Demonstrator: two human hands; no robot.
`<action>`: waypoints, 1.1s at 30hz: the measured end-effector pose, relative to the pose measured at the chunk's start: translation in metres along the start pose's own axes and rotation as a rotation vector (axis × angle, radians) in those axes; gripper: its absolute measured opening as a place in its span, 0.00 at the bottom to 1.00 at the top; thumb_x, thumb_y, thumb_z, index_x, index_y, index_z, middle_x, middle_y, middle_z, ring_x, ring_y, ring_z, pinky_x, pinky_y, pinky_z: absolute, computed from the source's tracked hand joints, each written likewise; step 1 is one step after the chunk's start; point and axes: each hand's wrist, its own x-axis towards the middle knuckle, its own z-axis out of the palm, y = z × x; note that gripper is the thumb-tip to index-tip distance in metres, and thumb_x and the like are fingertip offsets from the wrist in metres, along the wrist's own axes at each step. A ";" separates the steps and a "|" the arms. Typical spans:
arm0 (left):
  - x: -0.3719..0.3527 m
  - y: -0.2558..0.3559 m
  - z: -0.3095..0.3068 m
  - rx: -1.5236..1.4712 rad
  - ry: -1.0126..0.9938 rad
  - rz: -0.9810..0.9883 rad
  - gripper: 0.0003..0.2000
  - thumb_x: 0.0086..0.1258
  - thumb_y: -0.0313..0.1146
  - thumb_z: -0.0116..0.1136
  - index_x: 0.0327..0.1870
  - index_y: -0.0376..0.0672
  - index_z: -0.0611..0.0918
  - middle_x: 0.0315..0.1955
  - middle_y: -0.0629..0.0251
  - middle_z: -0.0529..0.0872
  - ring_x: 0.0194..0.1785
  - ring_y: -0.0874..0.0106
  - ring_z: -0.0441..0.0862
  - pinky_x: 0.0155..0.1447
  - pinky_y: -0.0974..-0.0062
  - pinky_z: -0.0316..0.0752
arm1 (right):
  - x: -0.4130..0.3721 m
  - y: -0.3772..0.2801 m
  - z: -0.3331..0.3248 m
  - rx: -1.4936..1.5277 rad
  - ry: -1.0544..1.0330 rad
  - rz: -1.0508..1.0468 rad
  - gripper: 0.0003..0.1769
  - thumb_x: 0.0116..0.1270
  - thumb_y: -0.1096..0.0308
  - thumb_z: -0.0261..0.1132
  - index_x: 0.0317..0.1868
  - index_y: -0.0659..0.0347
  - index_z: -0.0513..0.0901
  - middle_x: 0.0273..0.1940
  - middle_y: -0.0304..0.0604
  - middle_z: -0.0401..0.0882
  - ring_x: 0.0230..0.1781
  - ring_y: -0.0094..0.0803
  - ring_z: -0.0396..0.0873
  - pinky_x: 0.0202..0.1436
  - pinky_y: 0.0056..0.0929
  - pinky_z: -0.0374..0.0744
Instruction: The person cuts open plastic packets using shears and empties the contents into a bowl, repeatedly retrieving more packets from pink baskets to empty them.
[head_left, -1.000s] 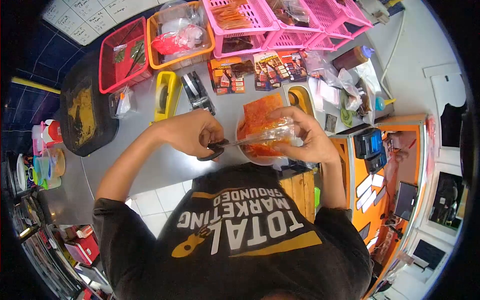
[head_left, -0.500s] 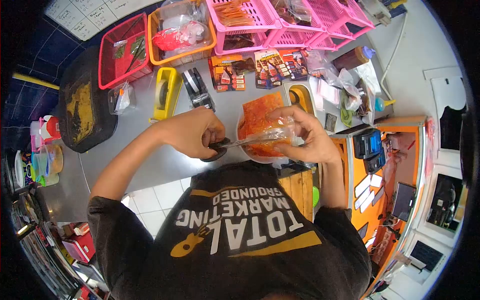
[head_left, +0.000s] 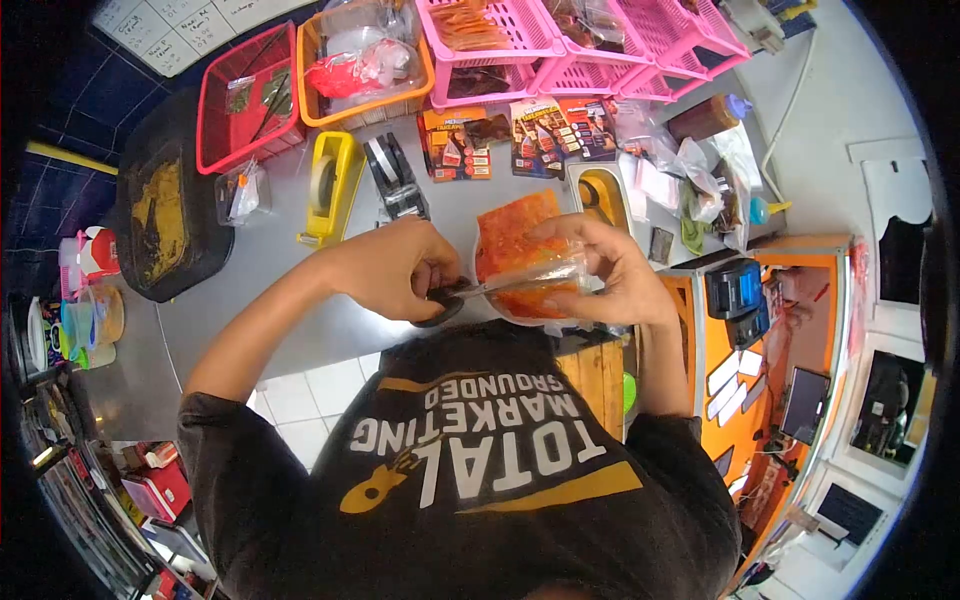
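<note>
Centrally, crinkly clear plastic bag [head_left: 515,235] with flat orange-red slab inside, held above smooth grey worktop [head_left: 290,330], mid-frame. Grip of left hand [head_left: 390,268] curled tight round black-handled scissors [head_left: 445,300], thin metal blades lying across bag's lower edge. Grip of right hand [head_left: 610,280] clamped on bag film, thumb against fingers. Scissor handles mostly buried under fingers; blade gap unreadable; pale round rim below bag partly hidden.

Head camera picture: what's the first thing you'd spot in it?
Right in the middle, the right hand holds a clear bag over orange-red food, and the left hand holds black scissors at the bag's edge. Behind them, bright pink baskets line the far side of the grey table.
</note>
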 end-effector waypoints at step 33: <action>0.011 -0.009 0.035 -0.197 0.093 0.033 0.13 0.51 0.33 0.69 0.22 0.31 0.79 0.16 0.61 0.81 0.20 0.75 0.80 0.26 0.76 0.73 | 0.010 0.002 0.007 0.112 -0.053 0.077 0.32 0.45 0.84 0.75 0.56 0.69 0.81 0.55 0.44 0.83 0.53 0.28 0.81 0.60 0.28 0.77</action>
